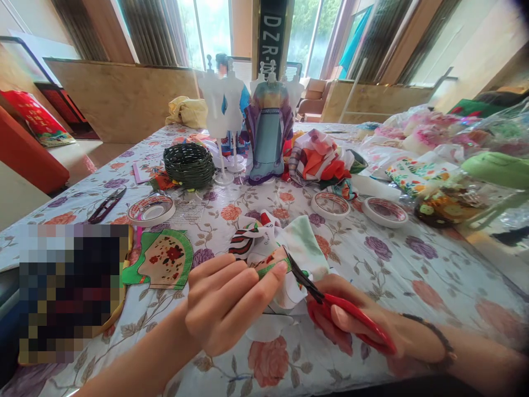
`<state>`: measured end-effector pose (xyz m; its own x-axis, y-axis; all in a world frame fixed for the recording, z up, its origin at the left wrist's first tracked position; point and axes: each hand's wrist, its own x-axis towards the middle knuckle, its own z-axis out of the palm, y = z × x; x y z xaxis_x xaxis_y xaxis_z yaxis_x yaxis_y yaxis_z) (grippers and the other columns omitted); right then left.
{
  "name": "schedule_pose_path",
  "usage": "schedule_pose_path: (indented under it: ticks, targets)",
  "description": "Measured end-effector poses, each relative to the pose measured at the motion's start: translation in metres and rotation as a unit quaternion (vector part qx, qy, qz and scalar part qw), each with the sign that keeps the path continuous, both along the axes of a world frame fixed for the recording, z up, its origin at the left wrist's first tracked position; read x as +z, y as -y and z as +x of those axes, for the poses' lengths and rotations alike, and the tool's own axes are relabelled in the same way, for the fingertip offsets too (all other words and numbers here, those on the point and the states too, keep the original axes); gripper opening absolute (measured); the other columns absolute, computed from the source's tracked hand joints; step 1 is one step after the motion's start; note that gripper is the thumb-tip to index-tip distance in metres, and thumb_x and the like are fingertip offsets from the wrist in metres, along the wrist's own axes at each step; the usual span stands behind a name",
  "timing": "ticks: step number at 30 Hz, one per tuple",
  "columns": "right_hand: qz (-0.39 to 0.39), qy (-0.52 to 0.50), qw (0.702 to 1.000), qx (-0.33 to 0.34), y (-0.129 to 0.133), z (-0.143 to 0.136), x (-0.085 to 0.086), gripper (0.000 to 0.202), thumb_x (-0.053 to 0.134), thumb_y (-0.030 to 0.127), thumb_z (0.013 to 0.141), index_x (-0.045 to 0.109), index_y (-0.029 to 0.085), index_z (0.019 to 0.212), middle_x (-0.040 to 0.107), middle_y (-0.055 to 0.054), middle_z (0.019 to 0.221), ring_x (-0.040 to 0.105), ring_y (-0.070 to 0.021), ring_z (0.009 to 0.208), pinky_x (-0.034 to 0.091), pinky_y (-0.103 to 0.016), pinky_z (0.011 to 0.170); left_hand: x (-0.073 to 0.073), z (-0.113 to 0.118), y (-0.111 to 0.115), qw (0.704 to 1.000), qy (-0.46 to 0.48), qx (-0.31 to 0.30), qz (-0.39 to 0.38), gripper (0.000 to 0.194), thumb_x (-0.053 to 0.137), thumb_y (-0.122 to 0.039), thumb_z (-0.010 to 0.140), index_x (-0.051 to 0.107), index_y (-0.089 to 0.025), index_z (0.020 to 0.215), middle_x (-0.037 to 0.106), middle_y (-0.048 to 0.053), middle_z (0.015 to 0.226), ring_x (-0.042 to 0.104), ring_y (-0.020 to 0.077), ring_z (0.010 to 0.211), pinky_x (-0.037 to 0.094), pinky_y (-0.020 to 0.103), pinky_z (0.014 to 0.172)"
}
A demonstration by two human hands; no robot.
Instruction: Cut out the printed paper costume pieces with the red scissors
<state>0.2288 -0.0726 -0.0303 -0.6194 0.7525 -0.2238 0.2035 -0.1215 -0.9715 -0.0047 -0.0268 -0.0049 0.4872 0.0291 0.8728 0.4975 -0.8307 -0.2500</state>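
Observation:
My left hand [231, 300] is closed, pinching a printed piece of fabric [303, 242] with white, pale green and striped parts. In my right hand [351, 314] is a pair of red-handled scissors [355, 320], with fingers wrapped round the handles. The dark blades point up and left and meet the fabric's patterned edge beside my left fingertips. Whether the blades are fully closed on it is hard to make out. To the left of my left hand, a green-edged cut fabric piece [169, 259] with red flowers lies flat on the table.
White doll mannequins [215, 105] and one in a blue and purple robe [268, 132] stand at the back. A dark woven basket [189, 164], thread snips [107, 205], tape rolls [385, 213] and crumpled cloth [318, 157] lie on the flowered tablecloth [268, 361]. Plastic-wrapped goods [438, 132] fill the right side.

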Motion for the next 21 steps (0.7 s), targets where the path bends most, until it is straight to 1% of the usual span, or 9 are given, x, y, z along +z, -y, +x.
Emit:
schedule_pose_path:
  ticks: [5, 11, 15, 21]
  targets:
    - [-0.011, 0.019, 1.0, -0.014, 0.0007, -0.0033, 0.0057, 0.069, 0.043, 0.086, 0.073, 0.044, 0.018, 0.065, 0.044, 0.002, 0.053, 0.039, -0.008, 0.047, 0.029, -0.023, 0.045, 0.0005, -0.0005, 0.0012, 1.0, -0.006, 0.001, -0.003, 0.006, 0.072, -0.013, 0.082, 0.069, -0.012, 0.087, 0.058, -0.007, 0.052, 0.05, 0.0068, 0.048, 0.039, 0.026, 0.047]
    - [-0.009, 0.017, 1.0, -0.017, -0.0006, -0.004, 0.0062, 0.068, 0.043, 0.085, 0.075, 0.044, 0.018, 0.064, 0.042, 0.003, 0.052, 0.039, -0.008, 0.046, 0.03, -0.023, 0.046, -0.0001, -0.0004, -0.0001, 1.0, -0.01, -0.016, -0.002, 0.008, 0.074, -0.012, 0.08, 0.07, -0.01, 0.087, 0.057, -0.006, 0.051, 0.048, 0.0072, 0.048, 0.037, 0.027, 0.046]
    - [0.0, 0.018, 1.0, -0.017, 0.0003, -0.0045, 0.0059, 0.068, 0.043, 0.085, 0.075, 0.043, 0.019, 0.061, 0.042, 0.003, 0.052, 0.038, -0.0072, 0.045, 0.029, -0.022, 0.044, -0.001, -0.0005, -0.0009, 1.0, -0.017, -0.016, -0.008, 0.008, 0.073, -0.011, 0.081, 0.07, -0.01, 0.088, 0.056, -0.007, 0.05, 0.047, 0.0073, 0.047, 0.037, 0.027, 0.046]
    - [-0.031, 0.021, 0.999, -0.031, 0.0017, -0.0062, 0.0105, 0.069, 0.047, 0.087, 0.07, 0.042, 0.019, 0.062, 0.041, 0.004, 0.051, 0.036, -0.0066, 0.045, 0.027, -0.021, 0.043, -0.0005, -0.0001, 0.0003, 1.0, -0.014, -0.009, -0.006, 0.009, 0.072, -0.011, 0.082, 0.069, -0.01, 0.09, 0.057, -0.007, 0.051, 0.047, 0.0071, 0.047, 0.037, 0.026, 0.046]
